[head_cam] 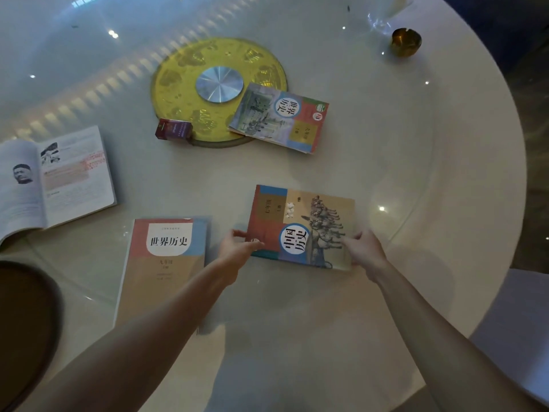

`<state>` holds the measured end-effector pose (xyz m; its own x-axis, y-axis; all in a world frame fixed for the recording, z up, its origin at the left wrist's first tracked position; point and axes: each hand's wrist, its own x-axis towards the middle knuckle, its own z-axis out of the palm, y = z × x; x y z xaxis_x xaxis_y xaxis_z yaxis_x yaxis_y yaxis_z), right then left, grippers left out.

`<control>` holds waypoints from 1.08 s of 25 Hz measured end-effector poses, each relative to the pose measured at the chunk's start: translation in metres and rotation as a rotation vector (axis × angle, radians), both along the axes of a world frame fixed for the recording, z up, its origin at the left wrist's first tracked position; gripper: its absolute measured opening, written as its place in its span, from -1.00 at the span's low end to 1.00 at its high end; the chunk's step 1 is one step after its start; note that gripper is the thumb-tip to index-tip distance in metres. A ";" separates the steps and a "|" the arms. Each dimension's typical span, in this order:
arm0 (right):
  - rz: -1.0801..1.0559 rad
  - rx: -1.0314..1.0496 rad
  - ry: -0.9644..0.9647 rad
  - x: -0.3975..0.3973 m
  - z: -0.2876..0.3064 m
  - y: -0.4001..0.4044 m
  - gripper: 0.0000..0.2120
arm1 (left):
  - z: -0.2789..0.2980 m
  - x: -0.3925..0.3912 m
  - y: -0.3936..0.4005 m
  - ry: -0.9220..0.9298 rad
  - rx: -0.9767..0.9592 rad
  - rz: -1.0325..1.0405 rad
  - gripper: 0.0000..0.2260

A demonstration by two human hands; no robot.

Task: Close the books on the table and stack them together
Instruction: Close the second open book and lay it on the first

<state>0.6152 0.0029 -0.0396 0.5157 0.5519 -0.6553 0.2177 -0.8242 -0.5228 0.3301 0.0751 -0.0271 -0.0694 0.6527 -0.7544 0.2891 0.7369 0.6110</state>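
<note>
Four books lie on the round, glossy white table, largest thing in view, with a yellow patterned turntable disc and its silver hub at the middle. At the left edge an open book with grey printed pages and a portrait photograph lies spread flat. Nearer, a closed book with a red, blue and tan cover reads 世界历史. Right of it, a closed book with a horse-and-chariot picture on its tan cover lies turned upside down to the viewer, its circle reading 中国历史. The left hand pinches its near left corner, thumb on top, fingers under the edge. The right hand grips the near right corner, fingers curled over the cover. A fourth closed, multicoloured book, also marked 世界历史, overlaps the disc's rim. A small dark-red box and a small brass bowl sit apart.
</note>
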 end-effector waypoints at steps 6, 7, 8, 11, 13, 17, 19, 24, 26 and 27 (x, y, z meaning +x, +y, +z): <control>-0.110 -0.001 0.074 -0.066 0.029 -0.033 -0.77 | 0.012 -0.021 -0.005 -0.376 -0.001 0.280 -0.60; -0.131 0.001 0.121 -0.082 0.033 -0.036 -0.80 | 0.013 -0.022 -0.008 -0.404 0.042 0.294 -0.60; -0.151 -0.001 0.194 -0.099 0.036 -0.040 -0.83 | 0.017 -0.023 -0.012 -0.415 0.075 0.280 -0.62; -0.197 -0.010 0.442 -0.156 0.044 -0.054 -0.88 | 0.017 -0.039 -0.026 -0.392 0.075 0.182 -0.62; -0.142 -0.046 0.507 -0.186 0.046 -0.060 -0.87 | 0.019 -0.055 -0.030 -0.355 0.090 0.120 -0.66; 0.010 -0.048 0.281 -0.219 0.047 -0.059 -0.84 | 0.029 -0.098 -0.024 -0.297 0.136 0.082 -0.62; 0.047 -0.072 0.225 -0.226 0.045 -0.057 -0.80 | 0.027 -0.112 -0.025 -0.315 0.055 0.057 -0.56; 0.163 -0.115 -0.150 -0.233 0.033 -0.053 -0.89 | 0.017 -0.114 -0.036 -0.239 -0.082 -0.049 -0.54; 0.169 -0.039 -0.348 -0.217 0.027 -0.044 -0.85 | 0.016 -0.106 -0.034 -0.126 -0.051 -0.121 -0.67; 0.170 -0.016 -0.378 -0.207 0.025 -0.038 -0.70 | 0.012 -0.103 -0.032 -0.103 -0.047 -0.138 -0.72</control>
<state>0.4081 -0.0348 -0.0150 0.6239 0.6416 -0.4463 0.5262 -0.7671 -0.3671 0.2267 0.0432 -0.0154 0.0979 0.6147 -0.7826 0.3268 0.7229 0.6088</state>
